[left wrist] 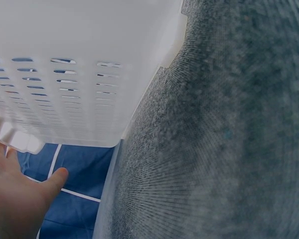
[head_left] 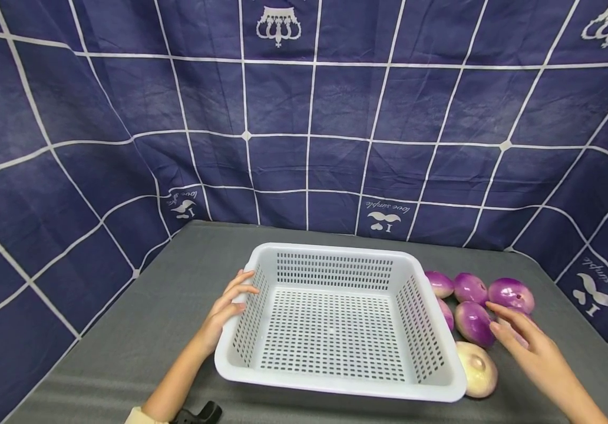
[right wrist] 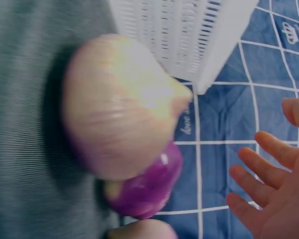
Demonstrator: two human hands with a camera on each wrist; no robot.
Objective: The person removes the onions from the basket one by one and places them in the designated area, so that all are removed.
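A white plastic basket [head_left: 336, 330] with slotted walls and floor stands on the grey cloth-covered table. My left hand [head_left: 224, 309] rests on its left rim, fingers lying over the edge; in the left wrist view the thumb [left wrist: 59, 180] sticks out, apart from the wall. On the right, my right hand [head_left: 529, 344] hovers over several purple onions [head_left: 475, 324], its fingers spread and holding nothing. A pale onion [head_left: 478, 370] sits nearest the front, beside the basket's right wall; it looms large and blurred in the right wrist view. Part of one onion is hidden behind the right hand.
A blue curtain [head_left: 336, 165] with white grid lines hangs behind the table and along both sides. Near the left forearm, a black strap-like device [head_left: 200, 413] shows at the bottom edge. Grey table surface [head_left: 139, 330] stretches left of the basket.
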